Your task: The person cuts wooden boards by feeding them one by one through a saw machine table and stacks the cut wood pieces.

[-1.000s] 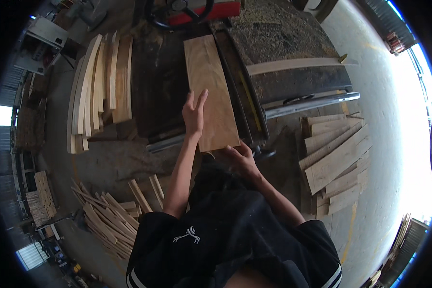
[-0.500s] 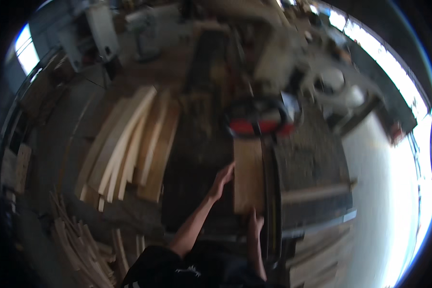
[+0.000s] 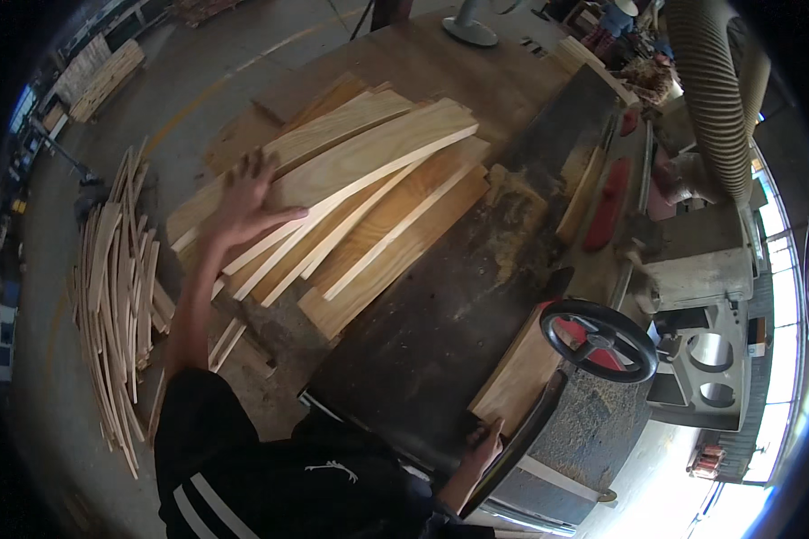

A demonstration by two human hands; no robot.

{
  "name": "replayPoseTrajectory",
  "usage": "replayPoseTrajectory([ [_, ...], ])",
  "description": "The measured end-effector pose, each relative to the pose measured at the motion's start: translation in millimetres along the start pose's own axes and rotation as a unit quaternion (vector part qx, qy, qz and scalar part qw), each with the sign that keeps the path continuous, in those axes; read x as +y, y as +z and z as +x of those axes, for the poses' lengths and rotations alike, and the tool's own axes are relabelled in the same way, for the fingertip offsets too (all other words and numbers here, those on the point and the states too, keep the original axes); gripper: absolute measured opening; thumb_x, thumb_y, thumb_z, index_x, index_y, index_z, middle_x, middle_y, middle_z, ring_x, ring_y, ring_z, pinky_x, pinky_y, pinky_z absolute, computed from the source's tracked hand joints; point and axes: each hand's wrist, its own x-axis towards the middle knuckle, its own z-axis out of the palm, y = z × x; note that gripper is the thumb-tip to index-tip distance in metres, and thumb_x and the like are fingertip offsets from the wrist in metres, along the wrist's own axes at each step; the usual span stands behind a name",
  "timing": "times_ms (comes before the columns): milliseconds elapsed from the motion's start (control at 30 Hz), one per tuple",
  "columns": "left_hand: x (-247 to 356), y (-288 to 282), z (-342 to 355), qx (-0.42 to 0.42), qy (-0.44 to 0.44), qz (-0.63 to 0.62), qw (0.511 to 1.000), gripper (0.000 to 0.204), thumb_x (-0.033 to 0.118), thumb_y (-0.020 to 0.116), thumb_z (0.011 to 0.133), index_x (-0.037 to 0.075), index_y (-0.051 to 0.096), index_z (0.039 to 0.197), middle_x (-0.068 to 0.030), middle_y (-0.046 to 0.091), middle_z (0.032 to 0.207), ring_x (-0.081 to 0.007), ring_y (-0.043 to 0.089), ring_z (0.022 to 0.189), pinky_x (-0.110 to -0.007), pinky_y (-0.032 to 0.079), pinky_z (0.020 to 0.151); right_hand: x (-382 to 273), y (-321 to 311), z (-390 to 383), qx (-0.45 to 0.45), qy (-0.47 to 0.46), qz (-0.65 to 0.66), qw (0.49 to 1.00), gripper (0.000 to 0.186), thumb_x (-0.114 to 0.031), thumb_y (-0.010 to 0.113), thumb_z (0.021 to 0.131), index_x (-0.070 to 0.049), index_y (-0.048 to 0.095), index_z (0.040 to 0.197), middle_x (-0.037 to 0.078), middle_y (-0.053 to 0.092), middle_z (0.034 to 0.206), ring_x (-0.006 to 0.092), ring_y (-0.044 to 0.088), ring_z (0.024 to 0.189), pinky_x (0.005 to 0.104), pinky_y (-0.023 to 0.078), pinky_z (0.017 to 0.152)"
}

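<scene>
My left hand [image 3: 247, 199] is spread open over a stack of pale wooden boards [image 3: 360, 193] lying on the dark machine table [image 3: 458, 305], its fingers apart just above the topmost boards. My right hand [image 3: 482, 447] grips the near end of a light wooden board [image 3: 521, 373] that lies on the machine table under a black handwheel [image 3: 600, 340]. My dark sleeves with white stripes fill the lower edge.
A heap of thin wood strips [image 3: 117, 287] lies on the concrete floor at the left. A ribbed dust hose [image 3: 715, 90] and grey machine housing [image 3: 701, 278] stand at the right. More timber stacks [image 3: 108, 76] are far left.
The view has swung left toward the board stack. My left hand left the board I was feeding and reached over the stack; my right hand stays at the board's near end.
</scene>
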Motion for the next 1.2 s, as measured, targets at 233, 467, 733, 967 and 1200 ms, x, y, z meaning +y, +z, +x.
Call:
replayPoseTrajectory([
  [233,38,16,-41,0.038,0.169,-0.016,0.985,0.100,0.056,0.068,0.080,0.004,0.020,0.152,-0.0298,0.019,0.153,-0.0440,0.016,0.144,-0.059,0.019,0.116,-4,7,44,-0.047,-0.061,0.014,0.997,0.044,-0.044,0.066,0.091,-0.006,0.058,0.071,0.003,0.053,0.058,0.0113,0.047,0.045,0.0250,0.036,0.038],
  [467,125,-4,-103,-0.050,0.050,-0.347,0.935,0.058,0.011,0.073,0.081,-0.008,0.050,0.130,-0.0230,0.064,0.110,-0.0316,0.062,0.104,-0.043,0.049,0.094,-13,32,-1,-0.132,-0.166,-0.035,0.977,0.040,-0.037,0.059,0.096,0.002,0.062,0.105,0.009,0.066,0.087,0.0169,0.063,0.073,0.0309,0.052,0.063],
  [733,239,91,-264,-0.386,0.072,-0.918,0.060,0.068,0.037,0.045,0.094,-0.007,0.030,0.143,-0.0207,0.047,0.139,-0.0284,0.052,0.123,-0.038,0.047,0.100,2,-29,-219,-0.349,-0.475,-0.239,0.772,0.071,-0.021,0.065,0.093,-0.001,0.026,0.150,0.022,0.045,0.143,0.0260,0.055,0.122,0.0333,0.045,0.099],
  [967,256,127,-361,-0.398,0.067,-0.799,0.446,0.048,0.025,0.048,0.098,-0.005,0.046,0.135,-0.0168,0.063,0.119,-0.0284,0.061,0.112,-0.035,0.048,0.098,60,-130,-229,-0.226,-0.366,-0.164,0.888,0.075,-0.015,0.067,0.088,-0.003,0.027,0.150,0.027,0.063,0.115,0.0326,0.068,0.101,0.0328,0.053,0.085],
  [1200,290,111,-403,-0.277,0.051,-0.687,0.670,0.047,0.029,0.065,0.094,-0.007,0.058,0.124,-0.0133,0.064,0.118,-0.0190,0.058,0.107,-0.031,0.046,0.093,97,-173,-235,-0.164,-0.373,-0.251,0.878,0.066,-0.010,0.067,0.086,-0.003,0.037,0.144,0.019,0.063,0.122,0.0221,0.067,0.102,0.0323,0.055,0.087],
])
